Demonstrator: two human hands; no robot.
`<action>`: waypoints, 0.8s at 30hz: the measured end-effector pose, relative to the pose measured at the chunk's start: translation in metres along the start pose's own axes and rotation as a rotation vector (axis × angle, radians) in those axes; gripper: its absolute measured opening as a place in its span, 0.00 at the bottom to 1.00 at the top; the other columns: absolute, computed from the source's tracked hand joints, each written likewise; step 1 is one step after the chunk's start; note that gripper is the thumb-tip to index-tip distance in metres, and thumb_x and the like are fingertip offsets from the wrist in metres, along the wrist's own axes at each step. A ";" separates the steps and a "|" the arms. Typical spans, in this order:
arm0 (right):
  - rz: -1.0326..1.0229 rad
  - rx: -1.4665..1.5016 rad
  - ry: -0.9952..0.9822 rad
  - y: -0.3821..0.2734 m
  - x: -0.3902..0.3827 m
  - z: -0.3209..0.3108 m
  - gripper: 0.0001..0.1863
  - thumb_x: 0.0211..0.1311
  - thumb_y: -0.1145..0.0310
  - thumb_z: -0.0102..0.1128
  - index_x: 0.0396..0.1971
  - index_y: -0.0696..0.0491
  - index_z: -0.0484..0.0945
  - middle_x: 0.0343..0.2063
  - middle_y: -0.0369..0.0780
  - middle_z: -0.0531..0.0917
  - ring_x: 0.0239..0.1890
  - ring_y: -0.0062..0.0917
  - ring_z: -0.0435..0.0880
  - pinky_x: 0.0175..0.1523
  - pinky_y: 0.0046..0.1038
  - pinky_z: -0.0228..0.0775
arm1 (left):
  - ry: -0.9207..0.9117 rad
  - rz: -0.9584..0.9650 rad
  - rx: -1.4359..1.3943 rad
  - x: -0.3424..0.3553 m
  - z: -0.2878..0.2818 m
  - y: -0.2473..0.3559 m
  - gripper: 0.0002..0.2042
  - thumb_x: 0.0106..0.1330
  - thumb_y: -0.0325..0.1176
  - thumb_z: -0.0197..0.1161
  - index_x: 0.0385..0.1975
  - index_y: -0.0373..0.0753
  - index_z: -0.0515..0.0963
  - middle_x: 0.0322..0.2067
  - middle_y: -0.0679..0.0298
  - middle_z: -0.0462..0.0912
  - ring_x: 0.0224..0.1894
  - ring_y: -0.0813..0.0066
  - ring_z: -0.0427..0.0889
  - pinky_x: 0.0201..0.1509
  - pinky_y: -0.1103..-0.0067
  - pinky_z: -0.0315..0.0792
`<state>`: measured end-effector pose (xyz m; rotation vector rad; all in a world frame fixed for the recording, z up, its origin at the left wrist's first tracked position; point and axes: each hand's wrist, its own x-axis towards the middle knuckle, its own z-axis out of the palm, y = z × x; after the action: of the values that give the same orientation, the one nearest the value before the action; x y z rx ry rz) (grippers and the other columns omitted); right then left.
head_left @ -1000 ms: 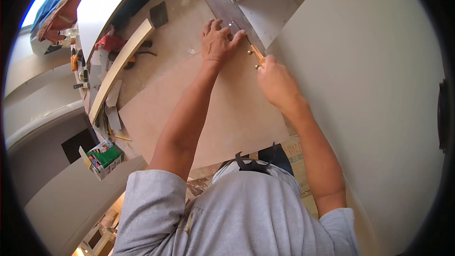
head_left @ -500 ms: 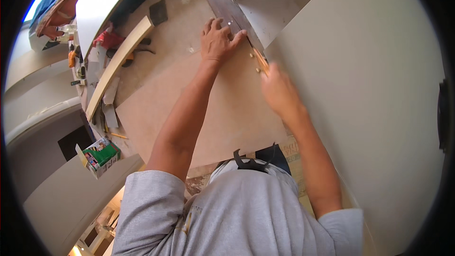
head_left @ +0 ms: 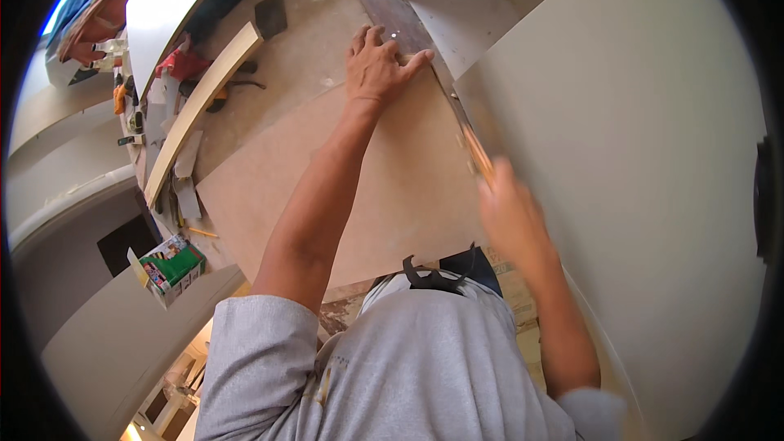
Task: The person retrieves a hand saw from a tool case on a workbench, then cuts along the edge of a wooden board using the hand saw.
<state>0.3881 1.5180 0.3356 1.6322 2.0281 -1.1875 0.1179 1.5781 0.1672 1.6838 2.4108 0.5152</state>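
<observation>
My left hand (head_left: 380,67) presses down at the far end of a thin pale wooden sheet (head_left: 327,188). Its fingers are spread, with the thumb reaching to the grey strip (head_left: 396,12) along the sheet's right edge. Farther down that same edge, my right hand (head_left: 513,206) is closed round a slim orange-brown wooden-handled tool (head_left: 480,153). Small brass-coloured knobs show beside the tool, which points away from me along the edge. Motion smears the right hand and the tool, and the tool's exact kind cannot be made out.
A large pale panel (head_left: 637,171) rises along the right. On the left lie a curved wooden strip (head_left: 200,110), a red bag (head_left: 181,64), a black square piece (head_left: 271,16) and several tools. A green and white box (head_left: 171,268) stands at the lower left.
My right hand has drawn the wooden-handled tool back toward me and to the right along the edge. The left hand stays nearly in place, its thumb slightly farther right.
</observation>
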 end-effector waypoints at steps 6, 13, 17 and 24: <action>-0.114 0.072 0.134 -0.017 0.085 0.020 0.17 0.79 0.63 0.51 0.51 0.64 0.74 0.43 0.65 0.86 0.50 0.63 0.85 0.54 0.57 0.77 | 0.026 0.016 -0.020 0.000 -0.001 0.002 0.34 0.63 0.70 0.66 0.31 0.37 0.90 0.69 0.52 0.76 0.78 0.48 0.62 0.79 0.59 0.57; 0.061 0.047 -0.006 0.013 -0.082 -0.019 0.15 0.77 0.64 0.54 0.50 0.61 0.71 0.39 0.62 0.86 0.44 0.62 0.86 0.47 0.59 0.76 | 0.069 0.040 -0.012 -0.001 0.006 -0.003 0.33 0.65 0.69 0.66 0.27 0.37 0.89 0.67 0.50 0.78 0.76 0.48 0.64 0.79 0.59 0.58; -0.020 0.040 0.033 -0.007 -0.009 -0.009 0.16 0.79 0.63 0.53 0.51 0.61 0.72 0.40 0.61 0.87 0.45 0.60 0.87 0.46 0.58 0.77 | 0.038 0.022 -0.022 -0.001 0.004 -0.003 0.33 0.66 0.69 0.64 0.28 0.39 0.90 0.68 0.50 0.77 0.77 0.47 0.63 0.78 0.57 0.59; -0.075 0.058 0.098 -0.001 0.073 0.027 0.18 0.78 0.63 0.52 0.53 0.64 0.73 0.43 0.63 0.86 0.49 0.61 0.86 0.53 0.55 0.79 | 0.053 0.030 -0.046 0.000 0.001 -0.001 0.30 0.67 0.66 0.65 0.28 0.39 0.89 0.67 0.50 0.77 0.77 0.47 0.63 0.77 0.57 0.59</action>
<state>0.3568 1.5478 0.2714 1.6858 2.1507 -1.2250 0.1174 1.5778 0.1656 1.7113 2.3941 0.6224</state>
